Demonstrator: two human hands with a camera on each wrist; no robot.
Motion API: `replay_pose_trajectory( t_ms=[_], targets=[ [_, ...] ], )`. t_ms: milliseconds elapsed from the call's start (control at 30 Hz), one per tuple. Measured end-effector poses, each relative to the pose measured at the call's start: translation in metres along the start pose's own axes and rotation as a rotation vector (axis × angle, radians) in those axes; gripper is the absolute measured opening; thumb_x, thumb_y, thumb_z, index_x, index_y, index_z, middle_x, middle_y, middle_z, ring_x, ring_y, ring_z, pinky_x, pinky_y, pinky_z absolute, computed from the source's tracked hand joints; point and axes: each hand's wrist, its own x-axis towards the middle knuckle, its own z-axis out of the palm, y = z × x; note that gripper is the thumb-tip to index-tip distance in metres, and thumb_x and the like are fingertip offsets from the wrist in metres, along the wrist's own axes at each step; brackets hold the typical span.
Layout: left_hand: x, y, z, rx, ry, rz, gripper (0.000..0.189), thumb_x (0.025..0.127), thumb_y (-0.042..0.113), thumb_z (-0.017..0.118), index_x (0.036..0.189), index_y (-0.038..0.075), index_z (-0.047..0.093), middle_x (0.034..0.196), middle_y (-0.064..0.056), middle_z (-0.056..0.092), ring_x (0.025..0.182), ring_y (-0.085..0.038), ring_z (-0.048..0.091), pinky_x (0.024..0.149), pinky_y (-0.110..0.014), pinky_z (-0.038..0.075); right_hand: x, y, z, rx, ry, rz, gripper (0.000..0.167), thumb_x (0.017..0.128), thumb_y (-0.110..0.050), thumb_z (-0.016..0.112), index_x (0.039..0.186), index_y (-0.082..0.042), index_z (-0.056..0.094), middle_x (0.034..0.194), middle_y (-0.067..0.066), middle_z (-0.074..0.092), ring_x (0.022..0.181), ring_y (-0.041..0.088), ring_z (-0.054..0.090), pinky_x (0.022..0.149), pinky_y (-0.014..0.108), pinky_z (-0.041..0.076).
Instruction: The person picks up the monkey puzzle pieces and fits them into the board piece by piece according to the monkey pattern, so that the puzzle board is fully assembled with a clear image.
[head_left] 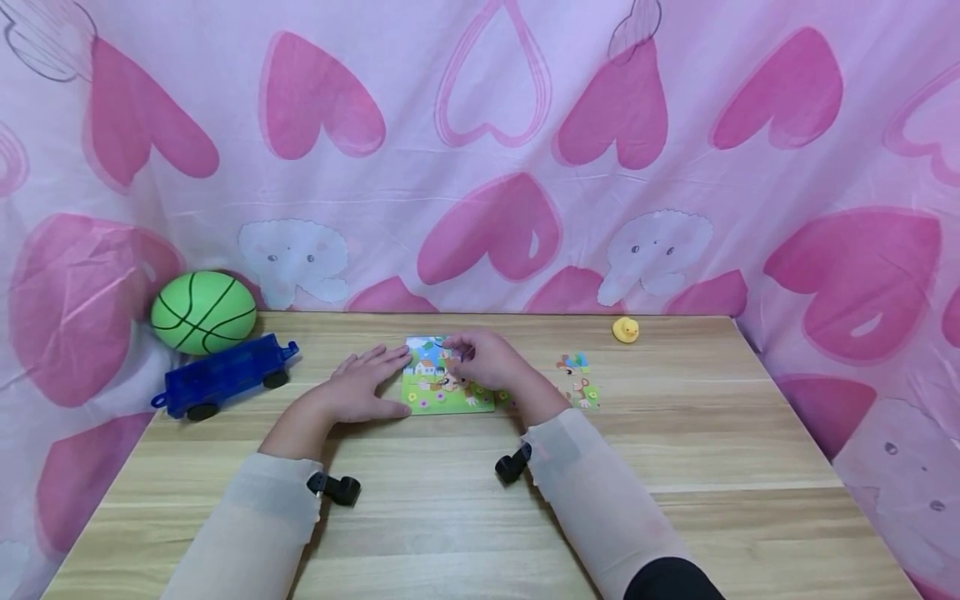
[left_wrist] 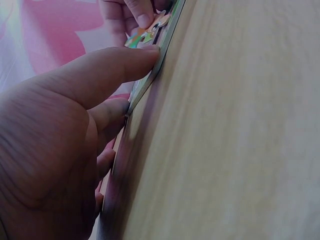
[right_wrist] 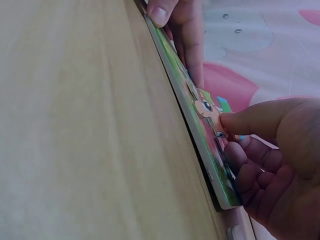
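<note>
Left hand (head_left: 356,393), fingers straight and spread, rests against the flat puzzle board's (head_left: 442,405) left edge, thumb at its near corner; board's long side runs left-right. Right hand (head_left: 491,362) pinches an orange, cartoon-eyed puzzle piece (right_wrist: 212,115) between thumb and fingers over the board's right half, apparently tilted, contact unclear; loose pieces (head_left: 588,392) lie farther right on the table (head_left: 420,517).

I can read no text, label, brand, number or sign anywhere, either on the colourful rectangular puzzle board (head_left: 447,403) near the head view's centre or on the pink heart-patterned cloth (head_left: 405,183) across its top.
</note>
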Motion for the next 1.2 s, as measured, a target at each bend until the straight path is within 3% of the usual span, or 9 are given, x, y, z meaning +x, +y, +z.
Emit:
replay_pose_trajectory(
  t_ms=[267, 533, 800, 1200],
  targets=[
    [-0.0012, 0.0000, -0.0009, -0.013, 0.005, 0.012, 0.099, 0.091, 0.062, 0.075, 0.171, 0.029, 0.028, 0.181, 0.001, 0.021, 0.170, -0.039, 0.005, 0.133, -0.074, 0.000, 0.0041, 0.0037, 0.0044, -0.063, 0.011, 0.034, 0.042, 0.097, -0.017, 0.079, 0.139, -0.016, 0.072, 0.109, -0.001, 0.069, 0.102, 0.018, 0.063, 0.094, 0.035, 0.058],
    [-0.0011, -0.0004, -0.0007, -0.018, 0.000, 0.013, 0.099, 0.091, 0.062, 0.075, 0.171, 0.030, 0.028, 0.181, 0.001, 0.021, 0.170, -0.039, 0.005, 0.133, -0.073, 0.000, 0.0052, 0.0061, 0.0043, -0.052, 0.001, 0.018, 0.037, 0.098, -0.023, 0.079, 0.134, -0.013, 0.074, 0.110, -0.001, 0.071, 0.101, 0.017, 0.065, 0.093, 0.035, 0.059],
    [-0.0002, -0.0002, -0.0010, -0.009, -0.007, 0.009, 0.099, 0.091, 0.063, 0.075, 0.171, 0.030, 0.028, 0.182, 0.002, 0.021, 0.170, -0.037, 0.004, 0.133, -0.072, 0.000, 0.0042, 0.0071, 0.0003, -0.124, -0.066, -0.024, 0.057, 0.087, -0.026, 0.090, 0.139, -0.013, 0.072, 0.113, 0.001, 0.068, 0.098, 0.018, 0.060, 0.085, 0.031, 0.055],
    [0.0001, 0.0015, -0.0023, -0.018, -0.016, 0.001, 0.099, 0.091, 0.062, 0.075, 0.171, 0.030, 0.028, 0.182, 0.002, 0.020, 0.170, -0.037, 0.003, 0.133, -0.073, -0.001, 0.0024, 0.0052, 0.0006, -0.191, -0.100, -0.018, 0.061, 0.089, -0.030, 0.089, 0.145, -0.018, 0.069, 0.125, 0.001, 0.064, 0.106, 0.018, 0.058, 0.098, 0.036, 0.055]
  ],
)
